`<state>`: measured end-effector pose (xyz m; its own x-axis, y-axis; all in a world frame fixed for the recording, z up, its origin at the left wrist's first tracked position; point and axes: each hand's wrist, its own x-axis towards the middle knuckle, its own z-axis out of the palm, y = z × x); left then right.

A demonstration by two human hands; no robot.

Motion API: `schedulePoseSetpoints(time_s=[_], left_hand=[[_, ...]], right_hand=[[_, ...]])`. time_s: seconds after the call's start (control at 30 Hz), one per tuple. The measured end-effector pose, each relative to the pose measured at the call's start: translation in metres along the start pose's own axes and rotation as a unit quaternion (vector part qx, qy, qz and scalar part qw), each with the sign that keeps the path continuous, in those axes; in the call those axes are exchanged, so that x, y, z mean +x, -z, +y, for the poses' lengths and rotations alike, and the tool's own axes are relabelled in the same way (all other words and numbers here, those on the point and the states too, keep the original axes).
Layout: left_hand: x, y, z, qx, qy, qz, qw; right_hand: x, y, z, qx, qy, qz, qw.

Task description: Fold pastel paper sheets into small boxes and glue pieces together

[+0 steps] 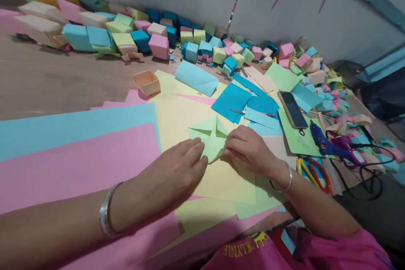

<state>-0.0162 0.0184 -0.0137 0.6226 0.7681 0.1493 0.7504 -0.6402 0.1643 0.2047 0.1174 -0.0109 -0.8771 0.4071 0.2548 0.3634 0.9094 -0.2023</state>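
Note:
A light green folded paper square [211, 136] lies on a yellow sheet [177, 118] in the middle of the table. My left hand [177, 166] rests flat with its fingertips pressing the green paper's near left edge. My right hand [249, 149] has its fingers curled and pinches the paper's right corner. Both wrists wear a silver bangle.
Large pink [76, 164] and blue [63, 128] sheets lie at left. An open orange paper box [147, 82] stands behind. Many folded paper boxes [158, 44] line the wall. At right lie a phone [292, 109], a blue glue gun [325, 143], scissors [311, 171] and paper scraps.

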Motion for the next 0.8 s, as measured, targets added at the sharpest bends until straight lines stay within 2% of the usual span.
schedulePoseSetpoints(time_s=[0.13,0.27,0.37,0.53,0.8], left_hand=[[-0.002,-0.004,0.002,0.023,-0.019,0.011,0.999],[-0.001,0.001,0.005,0.055,-0.04,-0.016,0.998],[-0.001,0.005,0.006,0.072,-0.05,-0.023,0.996],[-0.003,0.001,0.004,0.072,-0.062,0.014,0.995],[-0.005,0.006,0.013,0.103,-0.053,-0.029,0.993]], right_hand=[[0.0,-0.012,-0.007,-0.034,-0.069,0.016,0.997],[-0.002,-0.017,-0.013,-0.081,-0.104,0.058,0.99],[-0.003,-0.017,-0.014,-0.093,-0.113,0.09,0.985],[-0.001,-0.019,-0.009,-0.063,-0.098,0.136,0.984],[0.004,-0.026,-0.004,0.027,-0.156,0.064,0.985]])
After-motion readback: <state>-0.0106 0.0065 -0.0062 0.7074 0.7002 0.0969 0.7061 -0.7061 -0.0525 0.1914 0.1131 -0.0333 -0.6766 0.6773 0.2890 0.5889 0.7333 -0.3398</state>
